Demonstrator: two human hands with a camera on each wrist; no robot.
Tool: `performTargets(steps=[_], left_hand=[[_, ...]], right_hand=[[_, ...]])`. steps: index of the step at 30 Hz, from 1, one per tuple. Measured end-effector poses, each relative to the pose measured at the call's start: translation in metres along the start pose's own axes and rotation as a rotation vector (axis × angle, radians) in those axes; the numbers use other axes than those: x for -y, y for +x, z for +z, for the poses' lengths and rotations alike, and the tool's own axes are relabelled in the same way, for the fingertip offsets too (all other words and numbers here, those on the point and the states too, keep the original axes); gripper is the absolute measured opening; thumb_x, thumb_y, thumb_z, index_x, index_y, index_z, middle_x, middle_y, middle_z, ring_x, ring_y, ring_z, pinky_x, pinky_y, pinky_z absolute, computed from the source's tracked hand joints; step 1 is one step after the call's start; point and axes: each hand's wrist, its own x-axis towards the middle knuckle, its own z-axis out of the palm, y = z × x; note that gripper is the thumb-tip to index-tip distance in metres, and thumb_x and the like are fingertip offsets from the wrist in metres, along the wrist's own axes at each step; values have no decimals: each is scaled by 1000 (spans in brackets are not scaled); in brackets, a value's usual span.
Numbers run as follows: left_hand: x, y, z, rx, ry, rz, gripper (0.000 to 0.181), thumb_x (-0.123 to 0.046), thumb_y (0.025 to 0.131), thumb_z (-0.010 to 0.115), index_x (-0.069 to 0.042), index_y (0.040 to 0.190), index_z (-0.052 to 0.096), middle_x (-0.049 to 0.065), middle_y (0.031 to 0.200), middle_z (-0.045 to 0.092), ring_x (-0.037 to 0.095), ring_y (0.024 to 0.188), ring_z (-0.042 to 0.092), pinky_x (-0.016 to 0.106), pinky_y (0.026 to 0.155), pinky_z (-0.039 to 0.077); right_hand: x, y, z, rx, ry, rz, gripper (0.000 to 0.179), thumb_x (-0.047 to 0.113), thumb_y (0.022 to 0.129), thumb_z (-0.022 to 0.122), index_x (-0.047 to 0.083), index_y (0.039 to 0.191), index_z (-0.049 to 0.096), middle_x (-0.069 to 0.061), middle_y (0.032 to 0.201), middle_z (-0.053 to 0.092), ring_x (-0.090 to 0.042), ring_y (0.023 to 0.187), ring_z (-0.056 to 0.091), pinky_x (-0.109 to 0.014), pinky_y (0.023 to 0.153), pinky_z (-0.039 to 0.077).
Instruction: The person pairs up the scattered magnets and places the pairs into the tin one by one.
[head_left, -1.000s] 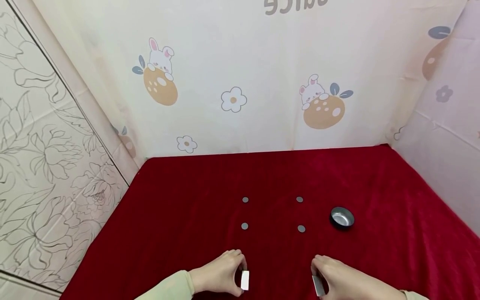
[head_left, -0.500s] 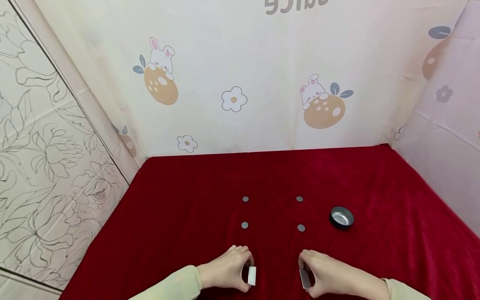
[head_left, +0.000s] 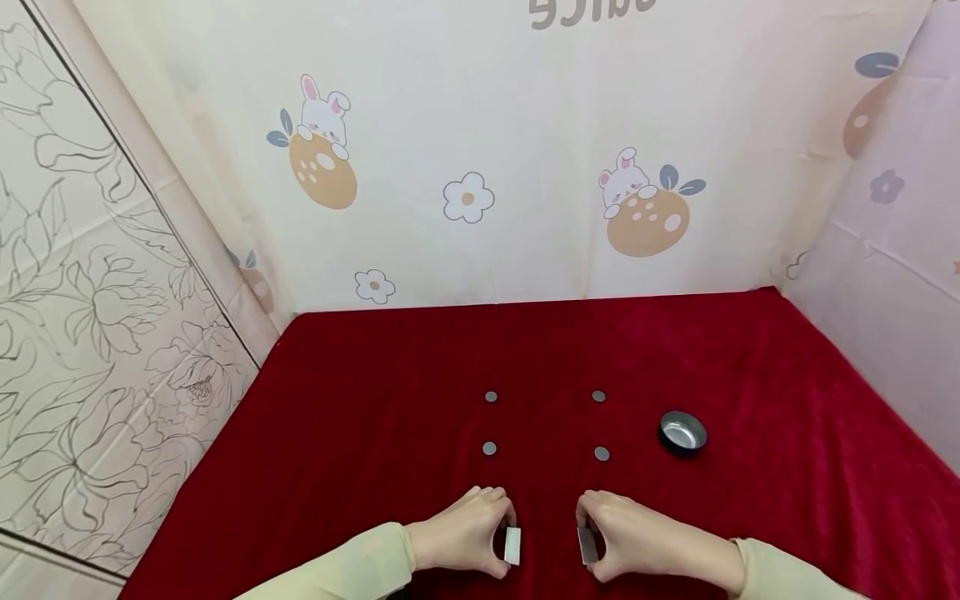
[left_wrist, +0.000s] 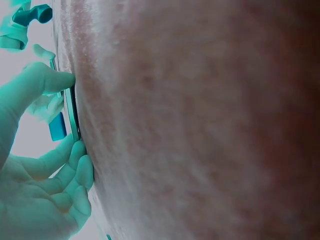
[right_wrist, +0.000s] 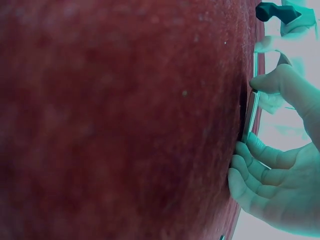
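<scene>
Everything turns on the gap between two small flat pieces low over the red cloth of the worktop (head_left: 390, 367): the pale piece (head_left: 512, 546) on the left and the grey piece (head_left: 587, 547) on the right stand across from each other, well short of touching. Their long axes run near to far, almost parallel, with the far ends seeming slightly closer together than the near ones. The left hand (head_left: 467, 535) grips the pale piece and the right hand (head_left: 636, 537) grips the grey one, thumb at the near end and curled fingers at the far end, so each piece sits on the inner side of its own hand. Both hands are turned back upward, and the forearms slant in from the lower corners in pale sleeves. The wrist views show both grips right down by the cloth; whether the pieces rest on it, I cannot tell. Beyond the hands, four small grey discs (head_left: 490, 448) lie well apart in two rows of two, none touched; a round dark dish (head_left: 683, 432) sits right of them, nearer the right hand.
</scene>
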Motion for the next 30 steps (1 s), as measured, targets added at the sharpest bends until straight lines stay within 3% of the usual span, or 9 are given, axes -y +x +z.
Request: performTargets(steps=[8,17,30], left_hand=[[-3,7,1,30,-32,-4,31,-27,66,73,-12,88,58,-12,78,46,-4,68,37,9,63,29],[-8,11,1,8,-20,-2,31,-28,65,74,-11,86,58,-12,75,45,-4,65,36,9,61,28],[-14,17,4,14,-31,-24,31,-29,66,74,-12,86,58,-11,75,47,-4,64,37,9,61,31]], right_hand=[[5,7,2,42,1,63,28,16,61,71,16,77,48,15,71,40,3,62,35,-14,55,36],[10,14,2,61,16,78,27,17,63,71,16,77,49,15,70,40,2,59,35,-14,53,36],[21,25,12,22,-55,67,28,18,57,72,14,73,49,15,67,41,2,57,34,-14,52,35]])
